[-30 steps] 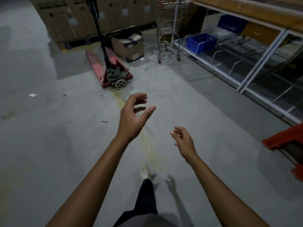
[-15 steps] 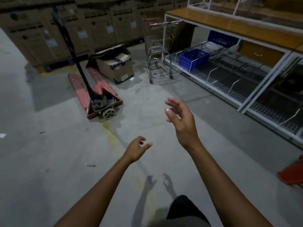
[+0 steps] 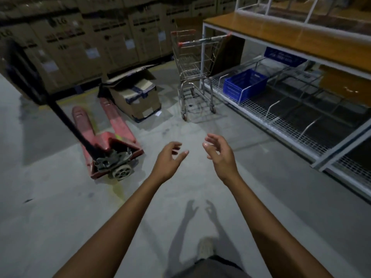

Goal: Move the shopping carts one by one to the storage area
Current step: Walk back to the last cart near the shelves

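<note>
A metal wire shopping cart [image 3: 193,63] with red handle ends stands ahead on the concrete floor, against the end post of a shelf rack. Its handle bar faces me. My left hand [image 3: 168,160] and my right hand [image 3: 221,155] are both stretched forward, side by side, well short of the cart. Their fingers are loosely curled and hold nothing.
A red pallet jack [image 3: 108,145] lies on the floor to the left, its black handle slanting up left. An open cardboard box [image 3: 134,97] sits beside the cart. Stacked cartons [image 3: 84,41] line the back. The white rack [image 3: 291,109] with a blue crate [image 3: 244,84] runs along the right.
I have walked closer to the cart and the view has tilted up. My left hand rose level with my right; both now reach forward together.
</note>
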A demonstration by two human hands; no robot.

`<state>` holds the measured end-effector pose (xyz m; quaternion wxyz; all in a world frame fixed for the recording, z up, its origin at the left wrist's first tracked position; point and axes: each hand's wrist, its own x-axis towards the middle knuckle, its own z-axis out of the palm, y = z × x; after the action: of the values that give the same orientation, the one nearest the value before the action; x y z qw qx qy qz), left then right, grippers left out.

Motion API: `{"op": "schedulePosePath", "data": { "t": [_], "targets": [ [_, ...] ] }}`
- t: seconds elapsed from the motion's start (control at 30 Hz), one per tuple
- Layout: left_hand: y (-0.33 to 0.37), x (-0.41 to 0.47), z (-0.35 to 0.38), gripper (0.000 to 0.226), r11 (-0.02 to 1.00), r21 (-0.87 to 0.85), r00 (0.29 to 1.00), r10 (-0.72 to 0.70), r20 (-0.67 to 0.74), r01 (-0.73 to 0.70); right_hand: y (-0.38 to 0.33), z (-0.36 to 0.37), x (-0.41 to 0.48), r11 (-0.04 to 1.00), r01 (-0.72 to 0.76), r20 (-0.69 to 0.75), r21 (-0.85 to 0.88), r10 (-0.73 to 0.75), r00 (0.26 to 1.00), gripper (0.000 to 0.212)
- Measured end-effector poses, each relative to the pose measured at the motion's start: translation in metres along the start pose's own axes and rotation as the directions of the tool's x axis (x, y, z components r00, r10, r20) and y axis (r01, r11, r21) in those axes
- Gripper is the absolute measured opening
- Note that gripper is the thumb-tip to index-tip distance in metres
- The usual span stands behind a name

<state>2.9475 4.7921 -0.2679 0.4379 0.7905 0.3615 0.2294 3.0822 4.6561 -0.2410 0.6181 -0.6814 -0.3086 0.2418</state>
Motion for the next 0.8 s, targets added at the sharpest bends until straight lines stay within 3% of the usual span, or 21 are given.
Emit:
{"op": "schedulePosePath", "data": {
  "t": [0.23, 0.37, 0.47, 0.67, 0.8],
  "targets": [
    [0.098, 0.163, -0.016, 0.039, 0.952, -0.048, 0.94, 0.29, -0.178, -0.302, 0.056, -0.028, 0.16, 0.977, -0.191, 0.016, -0.091, 0.193, 0.981, 0.066],
    [0.098, 0.257, -0.001, 0.041, 0.93, -0.071, 0.916, 0.337, -0.219, -0.359, 0.087, -0.035, 0.249, 0.966, -0.229, 0.013, -0.121, 0.232, 0.973, 0.049],
    [0.075, 0.336, 0.02, 0.034, 0.941, -0.087, 0.931, 0.303, -0.204, -0.326, 0.101, -0.033, 0.331, 0.969, -0.219, 0.007, -0.117, 0.222, 0.975, 0.036],
    [0.035, 0.514, 0.066, 0.027, 0.971, -0.162, 0.977, 0.152, -0.146, -0.175, 0.083, -0.022, 0.508, 0.984, -0.137, 0.006, -0.111, 0.138, 0.99, 0.045],
    [0.014, 0.618, 0.096, 0.04, 0.994, -0.111, 0.998, -0.005, 0.065, 0.012, 0.033, -0.019, 0.607, 0.999, -0.014, 0.027, -0.046, 0.015, 1.0, 0.06]
  ]
}}
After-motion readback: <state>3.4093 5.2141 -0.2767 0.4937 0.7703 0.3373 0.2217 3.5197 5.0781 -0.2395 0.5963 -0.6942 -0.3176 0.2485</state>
